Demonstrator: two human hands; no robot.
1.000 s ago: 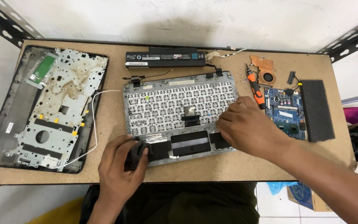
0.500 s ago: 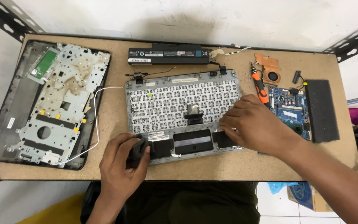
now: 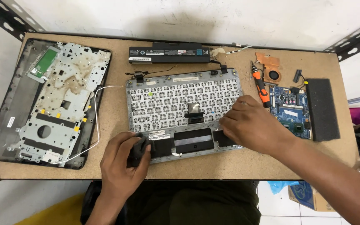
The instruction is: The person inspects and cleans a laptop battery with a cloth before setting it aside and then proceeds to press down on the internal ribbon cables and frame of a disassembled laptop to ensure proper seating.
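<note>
The keyboard panel [image 3: 184, 112] lies underside up at the centre of the table [image 3: 213, 166], its grid of key backs facing the camera, with a short black ribbon connector [image 3: 193, 112] near the middle.

The left hand [image 3: 121, 164] sits at 7 o'clock from the panel's centre, on its near left corner. Its fingers [image 3: 136, 143] are curled closed around a small dark object [image 3: 140, 149], which rests against the panel's lower edge; what the object is cannot be told.

The right hand [image 3: 253, 125] lies at 4 o'clock from the centre, palm down on the panel's right near corner. Its fingers [image 3: 234, 116] are bent and pressed to the surface beside a black patch; whether they pinch anything cannot be told.

Around the panel:
- 12 o'clock: a long black battery pack [image 3: 169, 53], just beyond the top edge.
- 9 o'clock: a laptop base shell [image 3: 46, 104] with a stained metal plate, and a white wire [image 3: 98, 125] looping from it toward the panel.
- 2 o'clock: an orange-handled screwdriver [image 3: 260, 85], just beside the right hand.
- 3 o'clock: a blue circuit board [image 3: 290, 110], a copper heat sink with fan [image 3: 271, 68] above it and a black foam block [image 3: 321, 109] at the far right
</note>
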